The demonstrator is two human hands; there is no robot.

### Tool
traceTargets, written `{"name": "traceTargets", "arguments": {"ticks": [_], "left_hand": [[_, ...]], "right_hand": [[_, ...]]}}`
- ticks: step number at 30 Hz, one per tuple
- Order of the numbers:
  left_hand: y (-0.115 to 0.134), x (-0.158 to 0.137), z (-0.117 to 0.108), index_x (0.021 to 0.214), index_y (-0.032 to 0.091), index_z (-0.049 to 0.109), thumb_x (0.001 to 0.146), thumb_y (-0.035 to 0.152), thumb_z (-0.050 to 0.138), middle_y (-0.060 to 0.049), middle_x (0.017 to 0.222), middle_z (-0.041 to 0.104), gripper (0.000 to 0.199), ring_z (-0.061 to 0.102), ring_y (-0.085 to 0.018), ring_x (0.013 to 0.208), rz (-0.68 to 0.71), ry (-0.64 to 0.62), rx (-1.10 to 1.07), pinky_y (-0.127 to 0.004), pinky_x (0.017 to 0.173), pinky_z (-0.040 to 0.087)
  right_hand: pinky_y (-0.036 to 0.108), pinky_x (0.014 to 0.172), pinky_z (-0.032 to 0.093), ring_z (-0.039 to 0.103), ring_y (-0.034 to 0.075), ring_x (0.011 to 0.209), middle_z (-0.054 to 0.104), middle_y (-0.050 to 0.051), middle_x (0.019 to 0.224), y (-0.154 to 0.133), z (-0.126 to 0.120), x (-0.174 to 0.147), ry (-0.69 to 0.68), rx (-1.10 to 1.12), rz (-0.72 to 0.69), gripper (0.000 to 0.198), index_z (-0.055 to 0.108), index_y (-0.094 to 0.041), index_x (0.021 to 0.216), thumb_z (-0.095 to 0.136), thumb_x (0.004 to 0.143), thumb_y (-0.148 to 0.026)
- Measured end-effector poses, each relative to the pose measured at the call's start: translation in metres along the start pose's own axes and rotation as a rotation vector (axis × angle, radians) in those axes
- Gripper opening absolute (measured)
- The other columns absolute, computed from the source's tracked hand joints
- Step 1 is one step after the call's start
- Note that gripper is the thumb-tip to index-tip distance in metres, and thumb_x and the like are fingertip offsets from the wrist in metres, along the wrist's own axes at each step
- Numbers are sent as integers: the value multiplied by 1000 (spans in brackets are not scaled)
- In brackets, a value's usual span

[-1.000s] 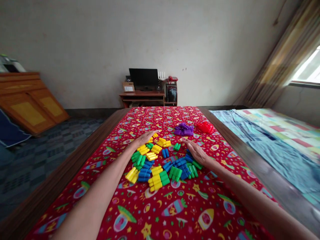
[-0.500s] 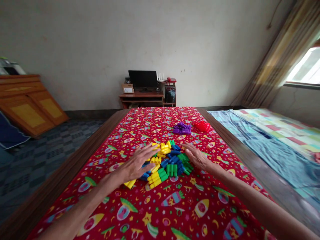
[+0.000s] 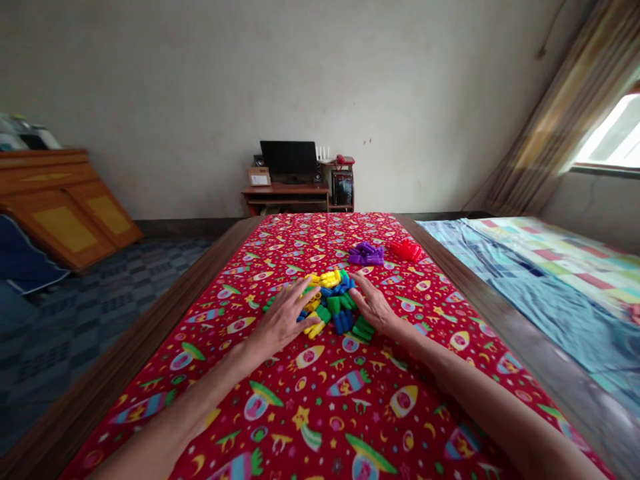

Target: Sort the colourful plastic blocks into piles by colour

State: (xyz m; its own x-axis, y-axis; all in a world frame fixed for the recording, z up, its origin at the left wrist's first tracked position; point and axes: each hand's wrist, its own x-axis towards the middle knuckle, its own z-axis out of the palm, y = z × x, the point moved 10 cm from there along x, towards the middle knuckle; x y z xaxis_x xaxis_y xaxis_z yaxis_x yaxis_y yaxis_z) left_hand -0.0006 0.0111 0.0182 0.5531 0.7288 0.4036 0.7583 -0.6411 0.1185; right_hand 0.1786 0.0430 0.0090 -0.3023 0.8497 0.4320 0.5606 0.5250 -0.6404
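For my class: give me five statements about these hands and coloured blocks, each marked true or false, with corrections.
1. The mixed heap lies between the left hand and the right hand. True.
2. The heap shows only yellow blocks. False: blue and green ones show too.
3. The purple blocks and the red blocks lie apart from the heap. True.
4. The red blocks lie left of the purple blocks. False: they lie to the right in the picture.
5. The patterned cloth is mainly red. True.
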Motion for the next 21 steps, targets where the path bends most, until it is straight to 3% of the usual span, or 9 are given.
{"name": "traceTargets", "arguments": {"ticks": [4, 8, 13, 17, 19, 21], "left_hand": [[-54, -26, -13, 138, 21, 49, 98, 54, 21, -12, 148, 43, 59, 34, -28, 139, -236, 127, -44, -50, 115, 25], [-76, -40, 10, 136, 16, 48, 97, 52, 18, -14, 138, 53, 61, 42, -26, 134, -349, 157, -176, -46, 112, 33], [-69, -10, 30, 132, 15, 49, 96, 44, 19, -16, 138, 53, 55, 43, -26, 133, -439, 208, -250, -46, 112, 32], [-62, 8, 13, 132, 17, 49, 97, 42, 19, -15, 138, 52, 52, 39, -27, 136, -493, 332, -178, -50, 113, 27], [-45, 14, -3, 133, 17, 48, 98, 40, 22, -15, 140, 50, 50, 38, -27, 137, -400, 401, -121, -50, 114, 26], [-19, 22, -10, 133, 16, 48, 98, 37, 25, -14, 141, 49, 47, 38, -26, 136, -245, 390, -92, -48, 114, 27]], "right_hand": [[44, 99, 46, 56, 27, 120, 61, 14, 127, 10, -21, -9, -19, -15, 14, 48, 52, -19, 133, 39, 96, -46], [48, 98, 46, 55, 31, 120, 56, 15, 133, 1, -2, -28, -159, -133, -88, 58, 50, -22, 137, 58, 86, -50], [51, 106, 38, 47, 34, 128, 50, 22, 138, -2, 24, -16, -151, -260, -83, 61, 51, -15, 137, 63, 84, -43], [42, 96, 46, 59, 28, 113, 61, 14, 126, 4, 20, 3, -143, -164, -72, 51, 56, -18, 130, 65, 82, -34], [35, 86, 50, 65, 24, 99, 68, 9, 113, 10, 16, 5, -147, -100, -46, 44, 60, -20, 124, 63, 80, -27], [31, 78, 51, 66, 21, 88, 70, 6, 103, 13, 11, 5, -125, -59, -22, 40, 63, -20, 119, 62, 78, -23]]}}
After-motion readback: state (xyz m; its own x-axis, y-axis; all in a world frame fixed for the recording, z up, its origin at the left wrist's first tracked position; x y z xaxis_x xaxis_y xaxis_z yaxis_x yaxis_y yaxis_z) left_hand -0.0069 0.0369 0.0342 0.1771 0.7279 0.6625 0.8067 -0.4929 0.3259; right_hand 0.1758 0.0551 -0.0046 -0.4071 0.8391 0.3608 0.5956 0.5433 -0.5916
